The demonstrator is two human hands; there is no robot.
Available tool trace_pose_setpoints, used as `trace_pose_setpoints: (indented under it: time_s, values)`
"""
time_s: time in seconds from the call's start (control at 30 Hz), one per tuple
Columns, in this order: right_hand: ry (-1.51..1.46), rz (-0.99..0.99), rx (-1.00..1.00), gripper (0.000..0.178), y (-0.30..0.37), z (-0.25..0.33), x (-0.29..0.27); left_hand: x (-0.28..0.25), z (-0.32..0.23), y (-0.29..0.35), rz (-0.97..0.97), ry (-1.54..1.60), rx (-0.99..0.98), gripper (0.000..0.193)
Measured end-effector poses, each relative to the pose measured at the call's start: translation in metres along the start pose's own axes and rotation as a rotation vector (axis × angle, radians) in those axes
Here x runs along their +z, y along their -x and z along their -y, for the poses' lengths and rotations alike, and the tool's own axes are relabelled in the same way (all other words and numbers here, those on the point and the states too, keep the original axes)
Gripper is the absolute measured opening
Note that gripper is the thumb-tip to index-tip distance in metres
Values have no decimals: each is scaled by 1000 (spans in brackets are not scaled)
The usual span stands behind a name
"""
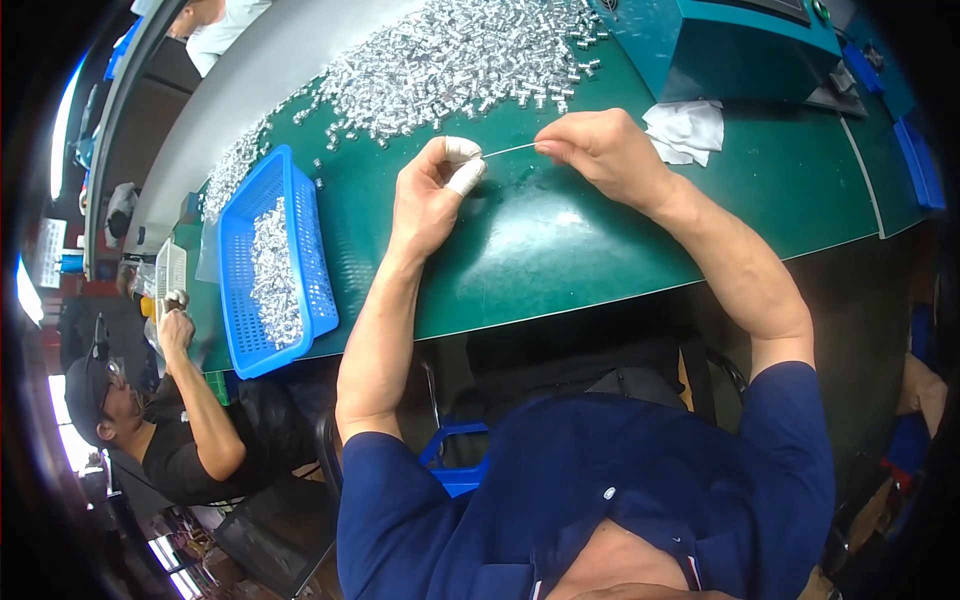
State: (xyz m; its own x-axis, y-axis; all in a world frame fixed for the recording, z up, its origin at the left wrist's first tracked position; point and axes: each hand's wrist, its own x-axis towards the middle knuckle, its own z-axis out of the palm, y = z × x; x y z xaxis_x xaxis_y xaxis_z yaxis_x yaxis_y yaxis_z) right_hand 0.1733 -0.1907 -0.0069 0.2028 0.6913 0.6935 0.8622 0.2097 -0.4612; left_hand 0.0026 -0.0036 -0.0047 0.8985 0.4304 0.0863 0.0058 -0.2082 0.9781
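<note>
The person's right hand (610, 155) pinches one end of a thin metal rod (511, 151) between thumb and fingertips, with the rod stretching leftward, nearly level, above the green tabletop (540, 290). At its other end the left hand (425, 205) curls, its thumb and forefinger wrapped in white coverings (466, 178) and brought close together; whether they grip the rod itself or some small piece on it cannot be told. Beyond both hands spreads a large heap of small, shiny metal fittings (460, 65), loose ones straggling toward the left. Beside the left forearm, a blue perforated plastic basket (313, 255) holds more of the same fittings. Past the right hand, a crumpled white cloth (688, 130) lies just in front of a teal machine housing (745, 55). On the left, a co-worker (190, 440) in a dark cap and black shirt sits at the same table.
</note>
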Motion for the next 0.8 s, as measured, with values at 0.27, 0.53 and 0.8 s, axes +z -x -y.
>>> trace_pose_setpoints:
  time_s: [0.27,0.53,0.8]
  values:
    - [-883,261,931,23,-2,5,0,5,3,1,-70,-222,113,15]
    - [-489,200,617,25,-3,8,-2,5,4,0,2,-81,33,14]
    - [-263,29,327,22,-5,11,-1,1,4,-5,20,79,28,14]
